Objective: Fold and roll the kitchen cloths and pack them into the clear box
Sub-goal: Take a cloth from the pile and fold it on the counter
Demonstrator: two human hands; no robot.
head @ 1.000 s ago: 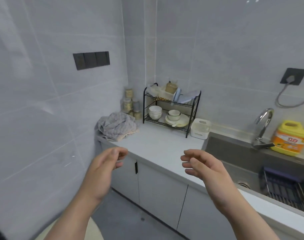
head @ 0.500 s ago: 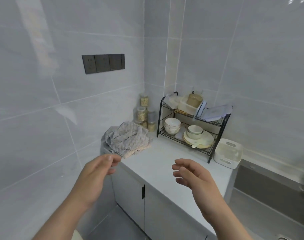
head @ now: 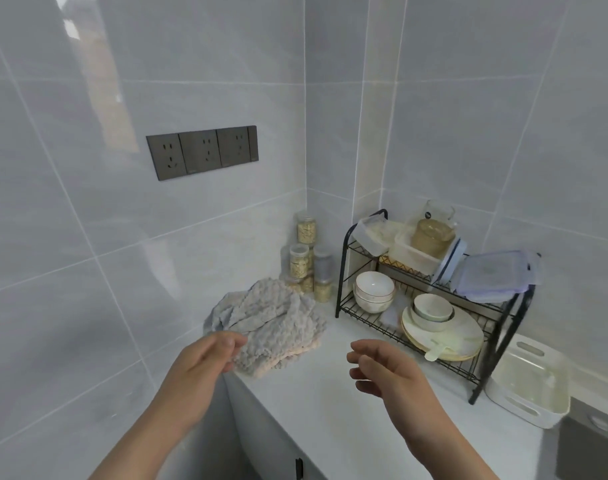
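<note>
Left hand (head: pixel 202 365) and right hand (head: pixel 385 372) are hovering near crumpled cloths (head: pixel 278 320) heaped far-left on counter (head: pixel 347 427), fingers loosely apart, holding nothing, likely lining up a grab.

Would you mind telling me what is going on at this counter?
A person reaches both bare hands toward a crumpled heap of grey kitchen cloths in the corner of the counter. The left hand is at the heap's near edge, not clearly gripping. The right hand hovers open. Nothing is folded yet, and the pale box beside the dish rack is empty.
</note>
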